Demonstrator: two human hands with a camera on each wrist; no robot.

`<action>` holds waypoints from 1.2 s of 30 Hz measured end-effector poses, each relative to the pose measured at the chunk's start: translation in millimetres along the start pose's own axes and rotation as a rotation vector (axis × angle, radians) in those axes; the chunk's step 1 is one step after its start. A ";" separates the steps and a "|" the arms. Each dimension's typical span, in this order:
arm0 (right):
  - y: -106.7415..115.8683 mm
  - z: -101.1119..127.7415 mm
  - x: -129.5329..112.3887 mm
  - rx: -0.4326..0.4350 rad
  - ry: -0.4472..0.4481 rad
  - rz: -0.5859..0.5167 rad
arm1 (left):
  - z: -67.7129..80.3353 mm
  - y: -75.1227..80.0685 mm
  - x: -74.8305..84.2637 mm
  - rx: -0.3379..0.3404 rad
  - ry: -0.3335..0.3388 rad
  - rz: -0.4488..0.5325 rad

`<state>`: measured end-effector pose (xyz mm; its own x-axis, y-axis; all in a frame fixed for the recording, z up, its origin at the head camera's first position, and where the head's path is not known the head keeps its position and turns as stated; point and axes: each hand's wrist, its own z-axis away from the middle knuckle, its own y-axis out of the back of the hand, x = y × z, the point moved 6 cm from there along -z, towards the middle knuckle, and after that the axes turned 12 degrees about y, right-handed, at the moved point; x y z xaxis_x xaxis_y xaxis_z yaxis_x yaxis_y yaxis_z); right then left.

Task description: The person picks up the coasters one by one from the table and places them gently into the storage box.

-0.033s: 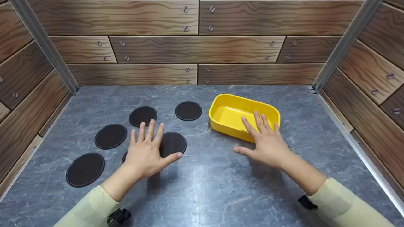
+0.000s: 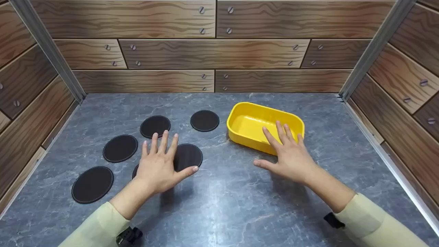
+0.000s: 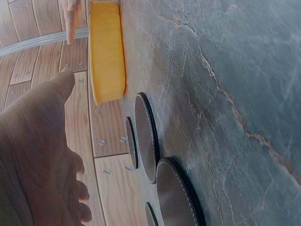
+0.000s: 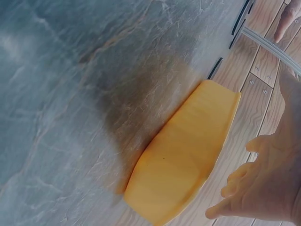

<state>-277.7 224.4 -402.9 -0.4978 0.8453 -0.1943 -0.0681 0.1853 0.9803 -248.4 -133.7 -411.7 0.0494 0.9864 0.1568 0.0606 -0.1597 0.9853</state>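
Both hands hover flat with fingers spread and grasp nothing: the left hand [image 2: 158, 165] over the nearest of six round black leather-like coasters [image 2: 187, 156] scattered on the grey marble-patterned table [image 2: 219, 206], the right hand [image 2: 289, 154] at the near rim of the yellow rectangular plastic tub [image 2: 250, 120]. This looks like the start of a pick. A next move would need fingertips under the thin coaster's edge.

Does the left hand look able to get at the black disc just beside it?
Probably yes. The left hand hovers open and flat, partly over that black disc, with nothing lying between them. The yellow tub and right hand sit off to the other side.
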 end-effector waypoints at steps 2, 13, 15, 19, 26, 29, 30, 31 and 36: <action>0.1 0.1 0.7 -0.001 -0.002 -0.003 | -0.8 -0.7 0.5 -0.002 -0.002 0.000; 2.9 1.6 3.5 0.001 -0.008 0.002 | -5.2 -3.1 4.3 -0.005 -0.006 -0.014; 4.9 2.5 5.2 0.007 -0.011 0.008 | -7.1 -2.9 5.9 -0.008 -0.006 -0.017; 11.7 4.8 12.1 0.032 -0.018 0.012 | -13.9 0.0 14.5 -0.016 -0.014 -0.021; 27.7 7.3 34.0 0.071 -0.040 0.016 | -41.0 8.7 49.4 -0.035 -0.056 -0.044; 31.1 6.8 46.2 0.071 -0.071 -0.001 | -56.9 9.4 66.5 -0.054 -0.077 -0.037; 31.7 6.6 50.0 0.070 -0.081 -0.006 | -62.3 9.0 72.0 -0.060 -0.085 -0.031; 32.0 6.1 54.2 0.070 -0.090 -0.008 | -67.5 8.4 77.4 -0.063 -0.093 -0.024; 29.1 2.0 70.4 0.044 -0.126 -0.016 | -89.9 1.4 100.6 -0.078 -0.134 -0.020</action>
<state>-313.0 290.3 -388.1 -0.3844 0.8978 -0.2150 -0.0354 0.2184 0.9752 -332.9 -31.2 -388.5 0.1818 0.9745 0.1314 -0.0146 -0.1309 0.9913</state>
